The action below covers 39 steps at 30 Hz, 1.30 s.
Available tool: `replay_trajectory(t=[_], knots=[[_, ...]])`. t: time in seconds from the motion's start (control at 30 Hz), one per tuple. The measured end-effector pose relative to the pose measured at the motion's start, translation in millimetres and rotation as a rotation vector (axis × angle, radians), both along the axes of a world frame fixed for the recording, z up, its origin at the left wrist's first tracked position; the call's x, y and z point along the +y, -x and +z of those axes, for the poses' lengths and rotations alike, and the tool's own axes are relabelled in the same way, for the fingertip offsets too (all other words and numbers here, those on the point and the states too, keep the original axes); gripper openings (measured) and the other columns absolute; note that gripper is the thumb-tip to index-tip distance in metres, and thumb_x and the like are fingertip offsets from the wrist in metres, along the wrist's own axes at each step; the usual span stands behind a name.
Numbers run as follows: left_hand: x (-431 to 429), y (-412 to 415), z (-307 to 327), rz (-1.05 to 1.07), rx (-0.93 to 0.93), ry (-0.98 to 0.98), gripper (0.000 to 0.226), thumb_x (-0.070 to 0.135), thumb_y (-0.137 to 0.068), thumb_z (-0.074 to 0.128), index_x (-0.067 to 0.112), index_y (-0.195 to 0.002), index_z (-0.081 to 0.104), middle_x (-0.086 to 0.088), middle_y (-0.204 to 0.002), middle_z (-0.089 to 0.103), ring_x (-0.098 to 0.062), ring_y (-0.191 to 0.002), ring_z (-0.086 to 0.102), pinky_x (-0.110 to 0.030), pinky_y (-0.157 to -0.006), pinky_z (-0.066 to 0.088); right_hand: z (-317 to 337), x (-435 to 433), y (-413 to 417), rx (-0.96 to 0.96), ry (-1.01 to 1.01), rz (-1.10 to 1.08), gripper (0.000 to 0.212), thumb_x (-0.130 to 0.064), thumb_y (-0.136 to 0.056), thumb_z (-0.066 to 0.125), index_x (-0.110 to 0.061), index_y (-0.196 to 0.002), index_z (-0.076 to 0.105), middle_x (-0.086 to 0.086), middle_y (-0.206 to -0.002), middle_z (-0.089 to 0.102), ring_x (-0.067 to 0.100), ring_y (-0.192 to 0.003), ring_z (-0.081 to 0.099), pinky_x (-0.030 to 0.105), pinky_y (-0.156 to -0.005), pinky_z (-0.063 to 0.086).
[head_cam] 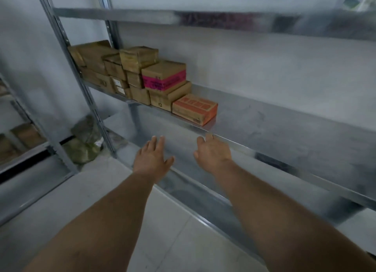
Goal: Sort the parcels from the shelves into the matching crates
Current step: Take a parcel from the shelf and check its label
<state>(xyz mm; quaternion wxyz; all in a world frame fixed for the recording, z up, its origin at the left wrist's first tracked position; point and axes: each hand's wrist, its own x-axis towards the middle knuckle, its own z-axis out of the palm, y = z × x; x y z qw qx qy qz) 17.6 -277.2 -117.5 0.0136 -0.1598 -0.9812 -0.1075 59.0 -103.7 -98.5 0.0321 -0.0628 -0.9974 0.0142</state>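
Left hand (151, 155) and right hand (211, 153) are hovering released, empty, by the front edge of the shelf (284, 119) carrying parcels (162, 78).

No print you can read here. Markings on the pink-banded parcel (163, 79) and the orange parcel (194, 109) blur out.

A galvanised metal rack (284, 125) fills most of the view. Its upright posts are perforated and its dull grey shelves shine along their front edges. Behind the rack stands a plain pale wall (244, 58). Below and in front of it lies a floor (173, 231) of large pale tiles. Left of the rack is a second rack (26, 159), and a crumpled greenish bundle (85, 143) sits on the floor by the rack's left post. The light is soft, cool and even.
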Motion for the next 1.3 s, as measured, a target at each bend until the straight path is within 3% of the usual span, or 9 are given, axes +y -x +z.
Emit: replay_trajectory(t=[0.1,0.23,0.6,0.8,1.03,1.2,1.3], knots=[[24.0,53.0,7.6,-0.031,0.000,0.011,0.074,0.051,-0.096,0.041,0.019,-0.153,0.008,-0.005,-0.161,0.008,-0.024,-0.145,0.015,-0.037,-0.114,0.020,1.7,25.0,46.4,0.002,0.008,-0.033,0.043,-0.031,-0.098,0.043,-0.010,-0.135,0.042,0.014,-0.138,0.040,0.033,-0.121,0.048,0.041,-0.089,0.044],[56.1,101.6,5.1,-0.108,0.018,0.001,0.071,0.050,-0.096,0.040,0.018,-0.152,0.011,-0.007,-0.159,0.014,-0.026,-0.144,0.018,-0.038,-0.113,0.023,-0.9,56.6,87.8,-0.021,0.039,-0.092,0.050,-0.030,-0.100,0.038,-0.008,-0.144,0.032,0.015,-0.142,0.036,0.031,-0.127,0.039,0.043,-0.091,0.045],[107.8,226.8,0.0,-0.249,-0.028,-0.033,0.063,0.042,-0.099,0.038,0.013,-0.151,0.017,-0.012,-0.155,0.022,-0.033,-0.139,0.027,-0.042,-0.107,0.032,-14.0,95.8,163.4,-0.043,0.020,-0.314,0.038,-0.027,-0.099,0.040,-0.007,-0.131,0.046,0.013,-0.129,0.046,0.030,-0.119,0.046,0.041,-0.090,0.045],[130.0,296.4,3.3,-0.313,-0.032,-0.029,0.056,0.036,-0.100,0.036,0.015,-0.150,0.020,-0.019,-0.147,0.034,-0.037,-0.131,0.033,-0.043,-0.104,0.033,-12.5,99.5,202.1,-0.045,0.090,-0.462,0.038,-0.030,-0.100,0.039,-0.008,-0.129,0.048,0.011,-0.129,0.049,0.029,-0.121,0.047,0.041,-0.092,0.044],[147.3,344.6,-8.2,-0.353,-0.181,0.005,0.056,0.035,-0.101,0.035,0.013,-0.150,0.019,-0.021,-0.142,0.041,-0.040,-0.127,0.043,-0.042,-0.102,0.037,-14.6,87.5,247.5,-0.056,0.305,-0.665,0.040,-0.039,-0.098,0.042,-0.010,-0.124,0.052,0.010,-0.121,0.059,0.029,-0.111,0.057,0.041,-0.090,0.046],[161.9,358.7,-9.8,-0.265,-0.356,-0.230,0.042,0.031,-0.099,0.038,0.010,-0.135,0.042,-0.019,-0.132,0.053,-0.039,-0.120,0.050,-0.041,-0.102,0.041,-19.4,88.7,258.4,0.059,0.564,-0.845,0.020,-0.025,-0.096,0.044,-0.014,-0.109,0.054,0.006,-0.102,0.066,0.023,-0.092,0.064,0.038,-0.083,0.053],[172.6,359.1,-3.9,-0.248,-0.458,-0.411,0.035,0.028,-0.097,0.041,0.007,-0.122,0.054,-0.014,-0.120,0.060,-0.035,-0.111,0.055,-0.039,-0.096,0.045,-13.9,96.7,250.1,0.158,0.628,-0.926,0.015,-0.022,-0.098,0.040,-0.017,-0.088,0.050,0.001,-0.083,0.061,0.015,-0.073,0.058,0.034,-0.075,0.052]])
